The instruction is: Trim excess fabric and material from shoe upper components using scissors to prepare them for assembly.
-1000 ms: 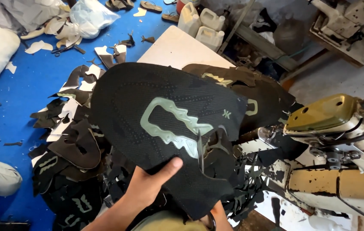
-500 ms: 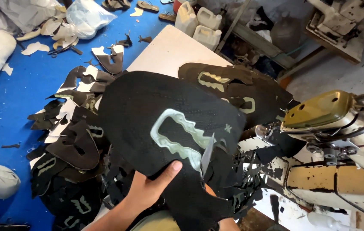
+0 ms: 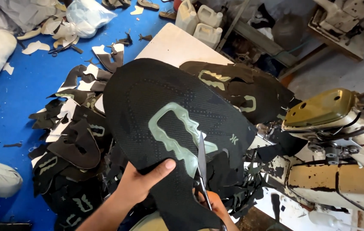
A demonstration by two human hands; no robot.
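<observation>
My left hand (image 3: 141, 185) grips the near edge of a large black mesh fabric piece (image 3: 156, 102) with a pale green outlined patch (image 3: 175, 132) on it, thumb laid on top. Below the piece, my right hand (image 3: 217, 205) holds scissors (image 3: 201, 164), mostly hidden by the fabric. The scissor blades point up and away into the fabric just right of the green patch. The piece is held up over the table, tilted toward me.
More black pieces with green patches (image 3: 242, 87) lie on the white table (image 3: 173, 45). A heap of cut pieces (image 3: 73, 141) spills onto the blue floor (image 3: 15, 107). A sewing machine (image 3: 340, 141) stands at right. White jugs (image 3: 199, 21) sit behind the table.
The black piece has shifted slightly up and away while my left hand regripped its edge. The scissor blade now shows plainly, standing in the fabric beside the green patch.
</observation>
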